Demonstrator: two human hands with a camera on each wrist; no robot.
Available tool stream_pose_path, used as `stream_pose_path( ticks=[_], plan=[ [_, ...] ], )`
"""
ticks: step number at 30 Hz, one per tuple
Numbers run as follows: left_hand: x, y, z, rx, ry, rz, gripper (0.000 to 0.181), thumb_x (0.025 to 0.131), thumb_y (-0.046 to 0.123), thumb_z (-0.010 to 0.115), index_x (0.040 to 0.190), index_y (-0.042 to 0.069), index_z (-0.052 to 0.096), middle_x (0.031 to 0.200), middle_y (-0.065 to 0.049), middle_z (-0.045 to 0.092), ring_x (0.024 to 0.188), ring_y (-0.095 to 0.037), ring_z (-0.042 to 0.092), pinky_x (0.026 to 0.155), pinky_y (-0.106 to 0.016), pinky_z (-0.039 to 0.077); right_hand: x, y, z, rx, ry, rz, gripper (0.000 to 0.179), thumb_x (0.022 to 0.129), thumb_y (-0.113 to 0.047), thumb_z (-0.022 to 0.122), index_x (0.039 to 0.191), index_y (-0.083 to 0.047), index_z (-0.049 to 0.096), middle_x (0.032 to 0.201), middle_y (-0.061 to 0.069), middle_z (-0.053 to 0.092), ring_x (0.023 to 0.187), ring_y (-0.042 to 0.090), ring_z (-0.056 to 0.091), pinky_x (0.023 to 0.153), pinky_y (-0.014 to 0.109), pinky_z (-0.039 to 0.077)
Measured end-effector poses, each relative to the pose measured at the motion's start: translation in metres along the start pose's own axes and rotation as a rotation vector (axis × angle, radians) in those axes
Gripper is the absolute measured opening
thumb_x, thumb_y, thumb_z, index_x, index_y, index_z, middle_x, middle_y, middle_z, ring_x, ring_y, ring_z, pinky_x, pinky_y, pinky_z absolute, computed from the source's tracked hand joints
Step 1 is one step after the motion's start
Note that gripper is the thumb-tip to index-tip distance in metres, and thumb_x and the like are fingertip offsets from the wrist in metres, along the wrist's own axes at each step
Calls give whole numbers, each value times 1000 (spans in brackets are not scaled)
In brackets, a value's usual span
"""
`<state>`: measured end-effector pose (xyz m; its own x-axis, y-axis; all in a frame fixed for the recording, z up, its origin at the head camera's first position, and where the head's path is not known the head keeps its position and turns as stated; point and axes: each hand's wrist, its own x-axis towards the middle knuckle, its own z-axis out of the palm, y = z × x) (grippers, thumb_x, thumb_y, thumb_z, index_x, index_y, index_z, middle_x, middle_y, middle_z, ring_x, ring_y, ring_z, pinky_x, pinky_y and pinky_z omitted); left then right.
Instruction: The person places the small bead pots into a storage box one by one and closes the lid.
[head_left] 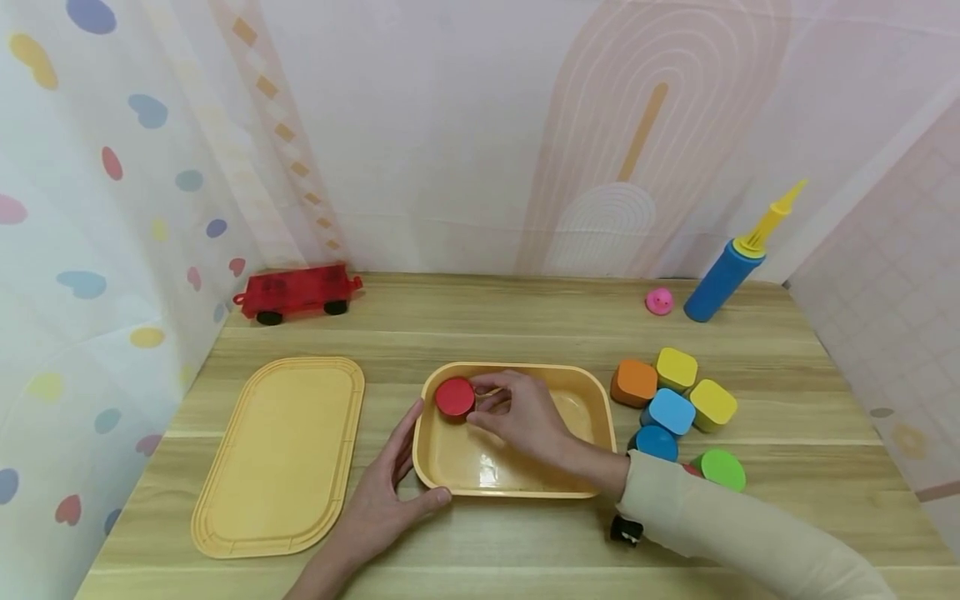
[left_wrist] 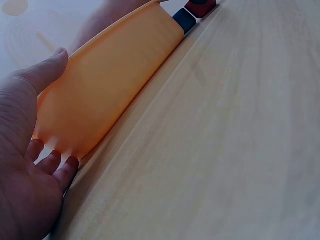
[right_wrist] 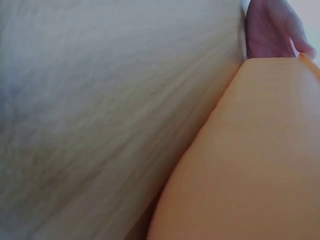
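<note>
My left hand [head_left: 378,504] grips the left end of a light orange plastic box [head_left: 517,493]. Its thumb [left_wrist: 52,70] lies along the front wall near the rim, and its other fingertips press against the left end. Inside the box, at the far left corner, stands a round red block [head_left: 455,397]. My right hand [head_left: 525,417] reaches over the box's front rim and pinches the right edge of that block between thumb and fingers. In the right wrist view, the box's outer wall [right_wrist: 250,150] fills the lower right, and the block is hidden.
A matching flat lid [head_left: 277,458] lies left of the box. To its right sit blocks: orange [head_left: 635,382], yellow [head_left: 712,404], blue [head_left: 670,411], green [head_left: 722,469] and others. Behind are a red toy wagon [head_left: 300,292], a pink toy [head_left: 659,301] and a blue-yellow pump [head_left: 723,279].
</note>
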<state>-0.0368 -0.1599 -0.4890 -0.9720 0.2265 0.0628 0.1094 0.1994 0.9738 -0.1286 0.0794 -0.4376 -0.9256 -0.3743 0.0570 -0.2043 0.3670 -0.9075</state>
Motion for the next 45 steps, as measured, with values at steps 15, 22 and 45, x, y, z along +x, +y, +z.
stream_pose_path(
  ticks=[15,22,45],
  plan=[
    [0,-1,-1,2,-6,11,109,94,15,92,178,33,24,180,-17,31,162,-37,35,120,-12,37,-23,-22,-17,68,13,-30,46,92,-6,91,136,-2,77,118,17,78,101,22,78,86,35,68],
    [1,0,0,-4,-6,7,110,93,14,92,178,32,25,180,-17,30,163,-37,33,120,-12,36,-44,-28,-34,65,52,-2,46,93,-8,91,137,-4,76,121,16,78,105,25,76,86,26,64],
    [0,-2,-1,-12,-4,11,111,93,14,93,178,33,25,181,-17,29,163,-37,32,121,-12,36,-98,-13,-89,185,236,-127,42,95,10,81,135,6,72,115,1,78,107,12,73,86,24,65]
  ],
)
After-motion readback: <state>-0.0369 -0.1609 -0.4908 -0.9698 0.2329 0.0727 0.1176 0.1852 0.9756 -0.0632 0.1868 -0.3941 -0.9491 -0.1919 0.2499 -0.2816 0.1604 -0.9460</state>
